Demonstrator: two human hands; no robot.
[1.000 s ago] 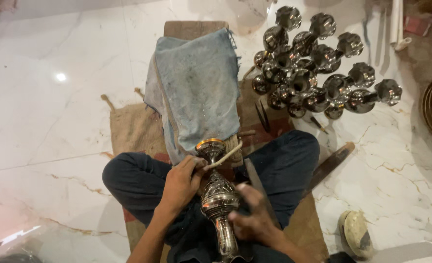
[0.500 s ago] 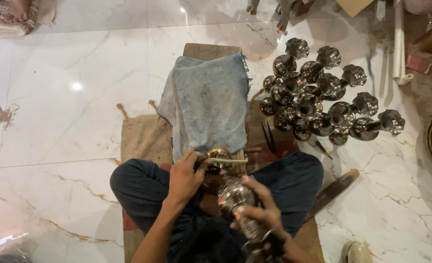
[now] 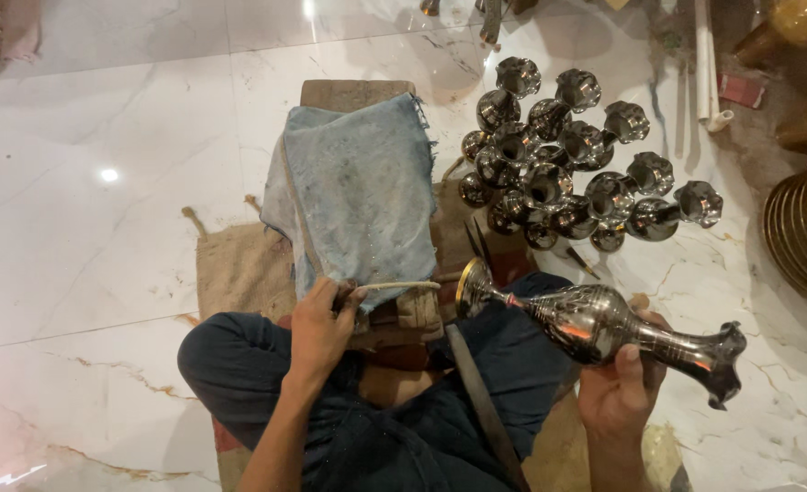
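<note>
Currently: right hand (image 3: pixel 624 394) gripping vase (image 3: pixel 604 326), lying sideways, base pointing toward left hand (image 3: pixel 320 328), which is pinching stick (image 3: pixel 399 286).

Bright light falls from overhead; 2 small white glare spots sit on the glossy marble floor (image 3: pixel 103 173). The polished vases (image 3: pixel 567 164) throw hard highlights, and so does the vase (image 3: pixel 604 323) held in the right hand (image 3: pixel 618 396). The lap lies in soft shadow. Focus is fairly sharp at centre, and the corners bend slightly.
</note>
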